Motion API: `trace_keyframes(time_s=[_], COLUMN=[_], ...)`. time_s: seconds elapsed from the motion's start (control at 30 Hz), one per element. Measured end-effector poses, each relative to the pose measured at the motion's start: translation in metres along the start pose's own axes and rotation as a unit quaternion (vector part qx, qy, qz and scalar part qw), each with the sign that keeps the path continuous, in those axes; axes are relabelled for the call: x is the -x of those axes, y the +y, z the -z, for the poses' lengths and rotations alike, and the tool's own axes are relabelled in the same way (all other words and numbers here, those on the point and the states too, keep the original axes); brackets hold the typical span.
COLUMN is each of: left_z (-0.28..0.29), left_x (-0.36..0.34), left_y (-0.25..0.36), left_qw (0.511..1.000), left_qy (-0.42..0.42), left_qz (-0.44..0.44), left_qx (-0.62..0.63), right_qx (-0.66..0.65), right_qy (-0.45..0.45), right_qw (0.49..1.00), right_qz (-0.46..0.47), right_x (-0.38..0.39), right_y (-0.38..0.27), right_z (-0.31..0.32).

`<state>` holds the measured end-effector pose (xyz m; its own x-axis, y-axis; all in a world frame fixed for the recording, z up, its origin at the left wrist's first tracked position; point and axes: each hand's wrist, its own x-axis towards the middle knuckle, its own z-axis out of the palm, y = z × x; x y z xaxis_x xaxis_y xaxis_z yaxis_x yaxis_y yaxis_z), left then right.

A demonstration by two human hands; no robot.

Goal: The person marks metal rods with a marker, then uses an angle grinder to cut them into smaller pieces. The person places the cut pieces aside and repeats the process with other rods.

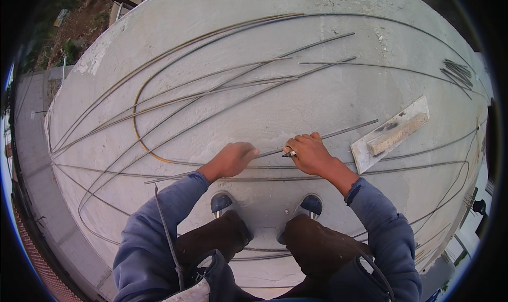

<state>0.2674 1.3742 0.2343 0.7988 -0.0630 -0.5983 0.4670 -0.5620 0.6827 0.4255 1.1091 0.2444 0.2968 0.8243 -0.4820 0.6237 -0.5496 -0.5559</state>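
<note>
A thin straight steel rod [349,129] runs slantwise in front of me, its right end higher in the picture. My left hand [232,160] is closed around it near its middle, thumb toward the right. Farther right along the same rod is my right hand [308,152], its fingers bent over the rod. Pinched in that hand is a marker pen [290,154] with a dark tip and a pale band, pointing left. Most of the pen's body is hidden by the fingers. Whether the right fingers also grip the rod is unclear.
Long bent steel rods [211,90] lie across the grey concrete slab [254,111], some passing beneath my feet. A plastering float [399,130] with a wooden handle rests at right. Several short rods [457,74] are heaped far right. The slab's edge [53,109] drops away at left.
</note>
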Motion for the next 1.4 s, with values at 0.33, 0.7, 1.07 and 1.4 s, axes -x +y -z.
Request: trace_keyframes(time_s=[0.33, 0.7, 1.07, 1.4], left_z=[0.082, 0.100, 0.064, 0.029], left_x=[0.019, -0.003, 0.016, 0.039], left_y=[-0.128, -0.144, -0.151, -0.115], left_qw=[0.884, 0.913, 0.959, 0.977], left_qy=[0.289, 0.165, 0.091, 0.018], left_qz=[0.095, 0.031, -0.075, -0.018], left_qx=[-0.355, -0.371, -0.256, -0.213], right_qx=[0.109, 0.033, -0.056, -0.178], right_qy=[0.097, 0.037, 0.071, 0.482], right_qw=[0.989, 0.994, 0.996, 0.841], right_qz=[-0.040, -0.095, -0.020, -0.169], right_x=[0.030, 0.091, 0.115, 0.073], right_y=[0.053, 0.055, 0.059, 0.120], right_z=[0.041, -0.031, -0.110, -0.013])
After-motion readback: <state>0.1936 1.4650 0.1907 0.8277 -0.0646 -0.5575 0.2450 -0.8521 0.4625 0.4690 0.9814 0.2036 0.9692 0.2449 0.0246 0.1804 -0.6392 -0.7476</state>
